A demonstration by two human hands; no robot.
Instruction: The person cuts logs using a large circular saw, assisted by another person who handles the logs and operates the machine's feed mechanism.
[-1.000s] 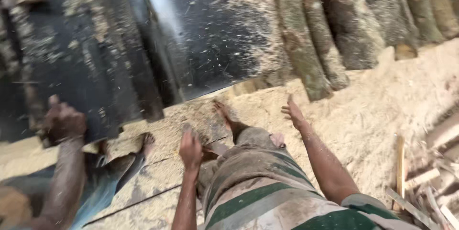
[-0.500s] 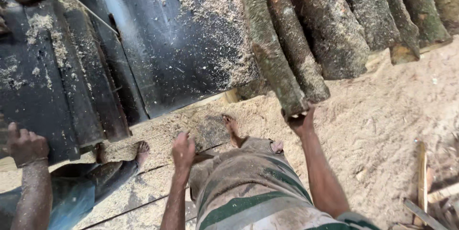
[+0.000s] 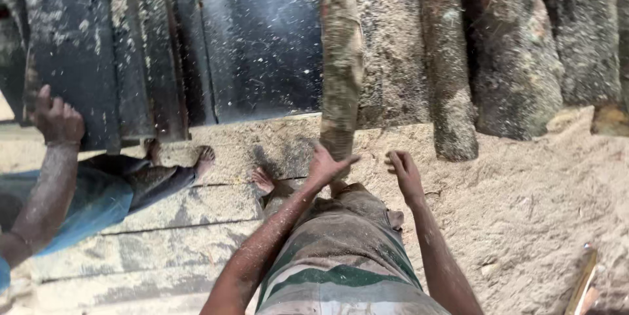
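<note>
A long rough log (image 3: 341, 59) dusted with sawdust lies lengthwise ahead of me, its near end just beyond my fingers. My left hand (image 3: 325, 166) is under that end, fingers spread and touching it. My right hand (image 3: 405, 172) hovers open a little to the right, apart from the log. Below my arms are my striped wrap (image 3: 341, 256) and my bare foot (image 3: 263, 179). The log rests partly over the dark metal machine bed (image 3: 262, 46).
More thick logs (image 3: 517, 53) lie side by side at the right on a sawdust-covered floor (image 3: 537, 210). A co-worker at the left has a hand (image 3: 57, 118) on the machine and a bare foot (image 3: 202, 158) on wooden planks (image 3: 170, 236). A wood offcut (image 3: 582, 279) lies at lower right.
The log has swung from slanting to lengthwise in front of me. My right hand has let go of its end, and my left hand has come up to it.
</note>
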